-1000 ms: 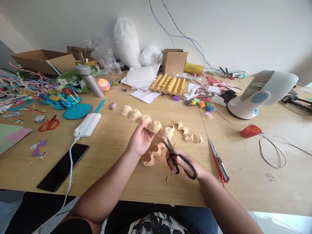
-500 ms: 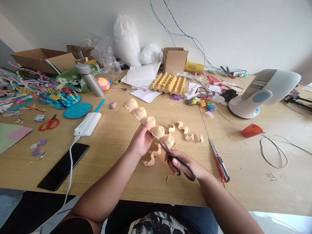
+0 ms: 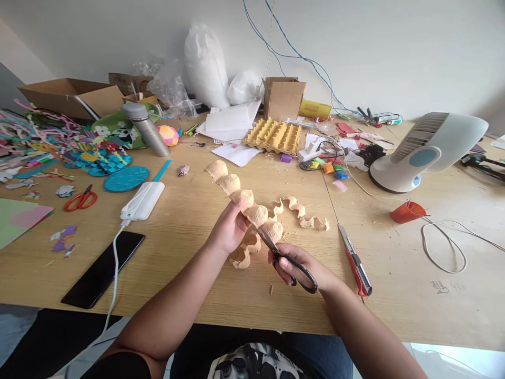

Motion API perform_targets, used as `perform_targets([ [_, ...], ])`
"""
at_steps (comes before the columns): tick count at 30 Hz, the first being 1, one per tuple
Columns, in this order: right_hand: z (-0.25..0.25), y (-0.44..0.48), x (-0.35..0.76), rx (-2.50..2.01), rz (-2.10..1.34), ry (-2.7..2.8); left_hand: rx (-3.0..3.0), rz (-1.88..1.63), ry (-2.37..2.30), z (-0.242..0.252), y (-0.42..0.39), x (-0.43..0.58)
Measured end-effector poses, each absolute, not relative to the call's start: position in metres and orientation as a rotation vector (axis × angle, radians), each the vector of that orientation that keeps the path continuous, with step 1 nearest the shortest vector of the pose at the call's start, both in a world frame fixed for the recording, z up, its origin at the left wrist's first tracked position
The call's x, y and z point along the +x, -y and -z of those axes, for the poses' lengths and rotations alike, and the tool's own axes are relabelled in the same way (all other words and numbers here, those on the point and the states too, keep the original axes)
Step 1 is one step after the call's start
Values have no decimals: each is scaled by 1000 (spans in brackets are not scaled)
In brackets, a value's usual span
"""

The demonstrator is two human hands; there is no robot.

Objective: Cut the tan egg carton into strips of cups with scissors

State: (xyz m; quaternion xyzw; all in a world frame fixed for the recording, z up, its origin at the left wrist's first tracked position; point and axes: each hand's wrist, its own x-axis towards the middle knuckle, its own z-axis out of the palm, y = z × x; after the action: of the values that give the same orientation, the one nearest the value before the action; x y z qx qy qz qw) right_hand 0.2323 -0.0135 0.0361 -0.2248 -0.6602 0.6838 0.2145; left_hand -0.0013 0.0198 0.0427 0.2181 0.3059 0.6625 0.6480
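Gripping tan egg-cup strip (image 3: 230,183) in left hand (image 3: 228,230), thumb and fingers clamped near mid-length. Strip held over desk (image 3: 177,279), slanting from far left to near right. Right hand (image 3: 295,262) wrapped round black-handled scissors (image 3: 308,280), blades at strip's edge by last two cups; cannot tell if blades bite. Wavy offcut (image 3: 241,259) on desk, partly behind strip; second wavy offcut (image 3: 313,223) farther right. Red utility knife (image 3: 358,268) right of right hand. Yellow egg tray (image 3: 272,136) farther back.
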Motion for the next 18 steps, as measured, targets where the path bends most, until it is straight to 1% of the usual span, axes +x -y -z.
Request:
perform_targets([
  [5,-36,14,231,-645,-1930,1837,503,-1488,-692,-47,-18,0],
  [18,-38,18,227,-702,-1850,1852,497,-1545,-729,-44,-20,-2],
])
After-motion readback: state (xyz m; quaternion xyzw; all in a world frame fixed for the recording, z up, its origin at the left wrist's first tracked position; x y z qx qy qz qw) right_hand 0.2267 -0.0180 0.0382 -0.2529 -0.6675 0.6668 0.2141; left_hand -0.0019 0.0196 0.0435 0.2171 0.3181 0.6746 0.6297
